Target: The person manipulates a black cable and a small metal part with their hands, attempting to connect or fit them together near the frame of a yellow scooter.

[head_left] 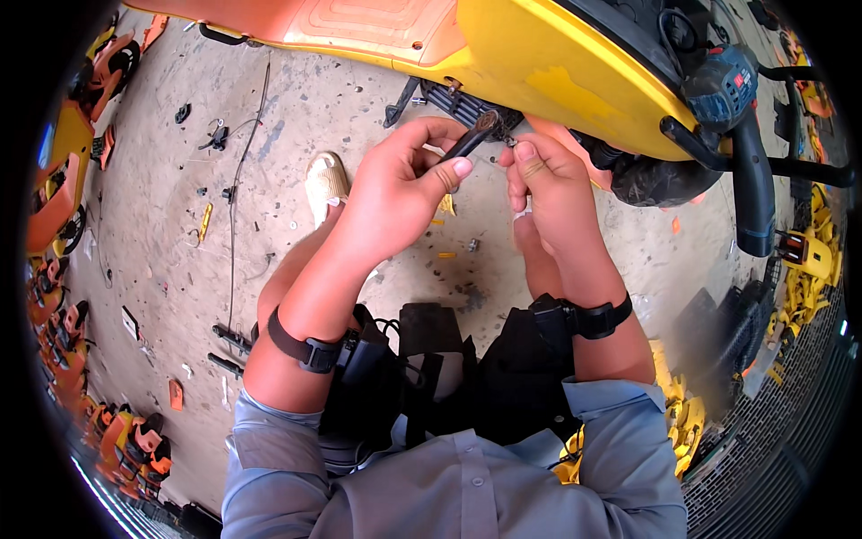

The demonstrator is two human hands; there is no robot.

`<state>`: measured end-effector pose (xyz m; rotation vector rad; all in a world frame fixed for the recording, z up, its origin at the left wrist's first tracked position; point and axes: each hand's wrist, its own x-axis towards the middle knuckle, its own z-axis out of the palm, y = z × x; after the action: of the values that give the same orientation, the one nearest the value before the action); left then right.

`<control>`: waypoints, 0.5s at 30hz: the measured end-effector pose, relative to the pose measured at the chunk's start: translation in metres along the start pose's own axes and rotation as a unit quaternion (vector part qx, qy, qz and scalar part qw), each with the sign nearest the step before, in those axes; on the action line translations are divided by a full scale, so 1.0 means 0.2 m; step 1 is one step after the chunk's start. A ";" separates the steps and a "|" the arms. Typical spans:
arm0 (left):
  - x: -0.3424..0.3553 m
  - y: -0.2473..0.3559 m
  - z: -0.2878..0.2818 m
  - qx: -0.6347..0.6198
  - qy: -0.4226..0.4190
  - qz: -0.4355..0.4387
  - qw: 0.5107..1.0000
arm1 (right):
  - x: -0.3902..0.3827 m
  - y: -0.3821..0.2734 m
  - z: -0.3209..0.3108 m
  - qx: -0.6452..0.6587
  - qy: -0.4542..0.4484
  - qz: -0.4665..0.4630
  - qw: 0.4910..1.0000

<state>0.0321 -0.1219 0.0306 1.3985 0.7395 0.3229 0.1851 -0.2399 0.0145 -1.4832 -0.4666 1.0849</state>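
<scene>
I have my left grip (395, 198) clamped on a black lever (466, 144), its round end (488, 121) jutting between one and two o'clock. At that end's four o'clock, my right grip (549, 182) pinches a small metal part (510, 141).

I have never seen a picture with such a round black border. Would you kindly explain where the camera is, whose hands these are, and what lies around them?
There is no robot here. A wide fisheye camera on a person's head looks down, so straight edges bend near the rim. The bare hands are the wearer's own. The left hand grips a dark, rod-shaped tool with a rounded head; the right hand pinches something small, too tiny to identify. Beyond them are smooth yellow and orange body panels, with a blue and black power tool to the right. On the grey, stained floor lie a long thin black cable and scattered small parts.
</scene>
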 end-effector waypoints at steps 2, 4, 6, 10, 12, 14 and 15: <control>-0.02 -0.03 0.05 -0.112 -0.014 -0.053 0.992 | 0.03 0.05 0.03 -0.186 0.099 -0.181 0.961; -0.02 -0.04 0.06 -0.212 -0.040 -0.088 0.973 | 0.05 0.07 0.04 -0.300 0.149 -0.323 0.885; -0.01 -0.02 0.03 -0.206 -0.040 -0.103 0.972 | 0.04 0.07 0.04 -0.279 0.139 -0.297 0.902; 0.01 -0.02 0.00 -0.106 -0.003 -0.048 0.993 | -0.01 0.02 0.05 -0.089 0.053 -0.073 0.992; 0.01 -0.03 -0.02 -0.028 0.013 0.026 0.999 | -0.01 -0.02 -0.01 0.122 -0.082 0.066 0.987; 0.02 -0.01 -0.08 0.066 0.005 0.102 0.993 | 0.01 -0.02 -0.05 0.250 -0.185 0.145 0.939; 0.02 -0.02 -0.08 0.060 0.011 0.110 0.992 | 0.01 -0.02 -0.04 0.218 -0.158 0.133 0.954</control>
<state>0.0239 -0.1070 0.0246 1.5968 0.6309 0.4731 0.1930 -0.2423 0.0165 -1.0011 -0.2255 1.5401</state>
